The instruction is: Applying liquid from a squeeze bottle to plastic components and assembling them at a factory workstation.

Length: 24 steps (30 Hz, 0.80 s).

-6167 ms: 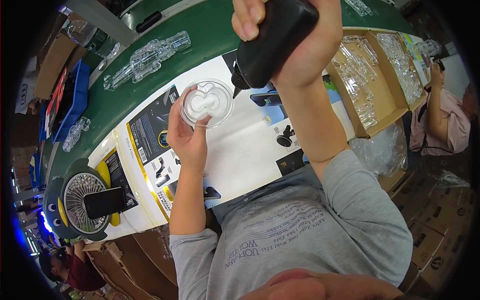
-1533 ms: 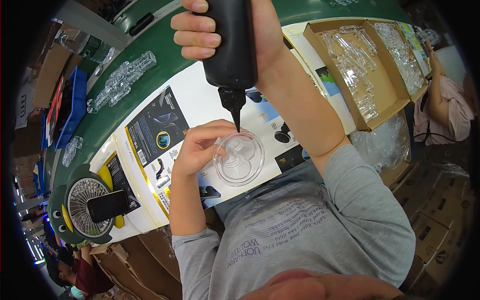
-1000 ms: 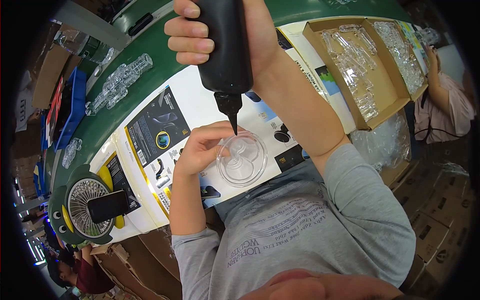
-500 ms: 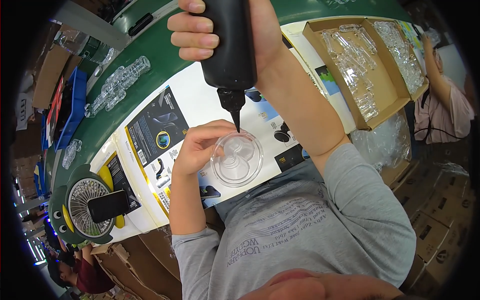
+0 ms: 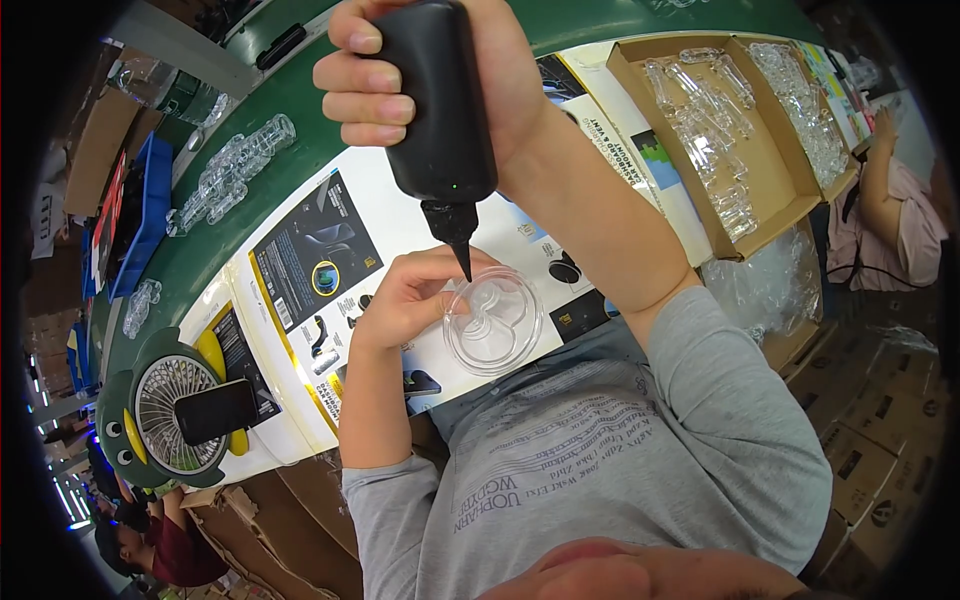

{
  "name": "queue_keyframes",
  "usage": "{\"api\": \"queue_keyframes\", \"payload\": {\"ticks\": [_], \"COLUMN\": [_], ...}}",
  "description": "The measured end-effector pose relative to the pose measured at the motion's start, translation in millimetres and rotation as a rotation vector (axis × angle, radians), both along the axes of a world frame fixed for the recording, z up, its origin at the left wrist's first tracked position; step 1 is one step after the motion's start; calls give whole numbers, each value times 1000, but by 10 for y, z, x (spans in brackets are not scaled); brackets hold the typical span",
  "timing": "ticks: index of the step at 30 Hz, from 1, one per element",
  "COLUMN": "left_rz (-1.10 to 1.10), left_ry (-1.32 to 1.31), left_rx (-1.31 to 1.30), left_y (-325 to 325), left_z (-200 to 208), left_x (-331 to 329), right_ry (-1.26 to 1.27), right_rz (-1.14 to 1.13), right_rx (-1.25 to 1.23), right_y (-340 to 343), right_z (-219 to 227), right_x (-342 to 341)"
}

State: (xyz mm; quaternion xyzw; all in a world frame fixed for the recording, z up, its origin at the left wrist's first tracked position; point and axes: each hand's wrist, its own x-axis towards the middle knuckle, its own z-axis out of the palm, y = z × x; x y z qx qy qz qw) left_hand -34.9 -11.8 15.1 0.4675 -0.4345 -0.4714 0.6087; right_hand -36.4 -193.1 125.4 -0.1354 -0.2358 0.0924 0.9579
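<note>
My right hand (image 5: 440, 85) grips a black squeeze bottle (image 5: 437, 110) held nozzle down. Its pointed tip touches the rim area of a clear round plastic part (image 5: 493, 320). My left hand (image 5: 405, 298) holds that clear part from its left side, just above the white printed sheet (image 5: 320, 270) at the near edge of the green table (image 5: 250, 235).
A small desk fan (image 5: 170, 415) with a dark phone clipped on it stands at the left. Clear plastic parts (image 5: 230, 170) lie in a row on the green table. Cardboard boxes (image 5: 720, 130) of clear parts sit at the right. Another person (image 5: 890, 220) works at the far right.
The bottle, earlier raised above the part, now points its tip into it. The clear part has come nearer to my body, and it stays nearly still over the last second.
</note>
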Motion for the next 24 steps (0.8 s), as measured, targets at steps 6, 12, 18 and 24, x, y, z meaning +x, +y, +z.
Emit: {"api": "queue_keyframes", "payload": {"ticks": [6,12,18,24], "left_rz": [21,-29,-26,26], "left_ry": [49,73,100,13], "left_rx": [-65,-38,-34,-2], "left_y": [-15,-37,-17,-24], "left_z": [26,52,7,32], "left_x": [-32,-42,-36,-57], "right_ry": [5,3,9,12], "right_rz": [21,18,17,7], "right_rx": [5,-3,-11,-31], "right_y": [-15,39,47,87], "right_z": [33,29,28,20], "right_x": [-20,-28,-28,-31]}}
